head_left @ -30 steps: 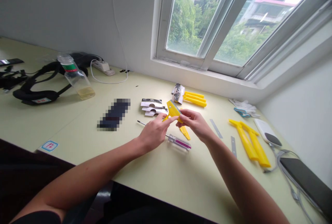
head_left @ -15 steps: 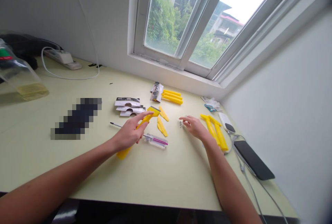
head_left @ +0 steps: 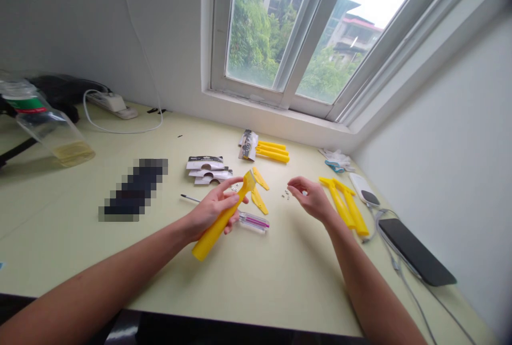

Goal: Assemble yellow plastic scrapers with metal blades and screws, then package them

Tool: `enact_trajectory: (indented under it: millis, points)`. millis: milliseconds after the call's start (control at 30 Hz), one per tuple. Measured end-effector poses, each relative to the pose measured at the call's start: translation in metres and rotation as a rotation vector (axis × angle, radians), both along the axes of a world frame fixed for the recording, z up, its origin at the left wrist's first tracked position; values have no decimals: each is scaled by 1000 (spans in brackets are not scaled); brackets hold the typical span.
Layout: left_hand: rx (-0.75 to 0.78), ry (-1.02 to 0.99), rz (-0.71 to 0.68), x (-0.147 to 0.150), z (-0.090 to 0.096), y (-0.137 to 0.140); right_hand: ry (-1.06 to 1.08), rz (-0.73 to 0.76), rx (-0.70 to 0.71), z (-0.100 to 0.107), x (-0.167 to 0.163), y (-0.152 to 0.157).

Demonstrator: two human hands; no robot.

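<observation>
Scraper (head_left: 218, 232), one: yellow, plastic-looking, with a thick rounded handle and a narrower neck flaring to a pale-edged head. Located above the screwdriver (head_left: 254, 222), slanting across it; gripped by the left hand (head_left: 213, 210), fingers and thumb closed about the upper handle.

Screwdriver: clear handle with a magenta core, slim metal shank, dark tip; lies on the table (head_left: 280, 286).

Right hand (head_left: 309, 198): right of the screwdriver and beyond it, fingertips drawn together beside the screws (head_left: 285, 195); whether they pinch one, cannot tell.

Screws: several, small, metallic, loose, to the right of the screwdriver's handle and beyond it.

Plates (head_left: 260, 201), two: flat, yellow, tapered, just beyond the screwdriver's handle.

Nuts (head_left: 234, 188): small, pale, ring-shaped, beyond the screwdriver's shank.

Cards (head_left: 206, 166): glossy, black and white, notched, overlapping, beyond the screwdriver's shank.

Handles (head_left: 342, 207), two: yellow, T-shaped, side by side, well right of the screwdriver.
</observation>
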State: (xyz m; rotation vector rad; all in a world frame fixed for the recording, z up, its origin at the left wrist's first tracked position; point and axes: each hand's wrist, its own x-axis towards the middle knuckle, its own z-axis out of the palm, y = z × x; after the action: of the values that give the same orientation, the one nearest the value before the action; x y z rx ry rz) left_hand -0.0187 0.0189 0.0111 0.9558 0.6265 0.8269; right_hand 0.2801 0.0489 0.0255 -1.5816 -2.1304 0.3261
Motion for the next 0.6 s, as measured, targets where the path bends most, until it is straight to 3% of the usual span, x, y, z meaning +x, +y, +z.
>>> enact_trajectory:
  millis: [100,167,233,400,600]
  points:
    - [-40,-102,-81,1,-4,-1,162,195,174,14,-39,-25]
    - [-38,-140,-122,3,-6,-2,195,374,300,20,-63,-36]
    - [-38,-155,-152,3,-7,-3,212,459,395,20,-78,-41]
    - [-24,-132,-208,5,-5,-6,371,334,498,6,-83,-39]
    - [-16,-62,-243,6,-1,-10,541,246,426,-3,-86,-42]
